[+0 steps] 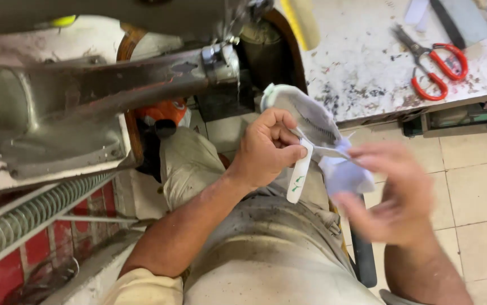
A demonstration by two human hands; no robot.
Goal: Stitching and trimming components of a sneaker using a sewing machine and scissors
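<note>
Your left hand [266,148] fisted round shoe upper [305,116]; right hand [393,195] blurred at 4 o'clock, fingers loosely curled, pinching white lining [342,172]. Risk: lining tears or slips if tugged hard.

Red scissors [438,70] lie near the front edge of the stained white bench [362,62]. A big grey machine [85,96] stands left.

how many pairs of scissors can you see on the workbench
1: a pair of red-handled metal scissors lies on the stained white workbench at upper right, apart from both hands. Others may lie beyond the frame's edge.
</note>
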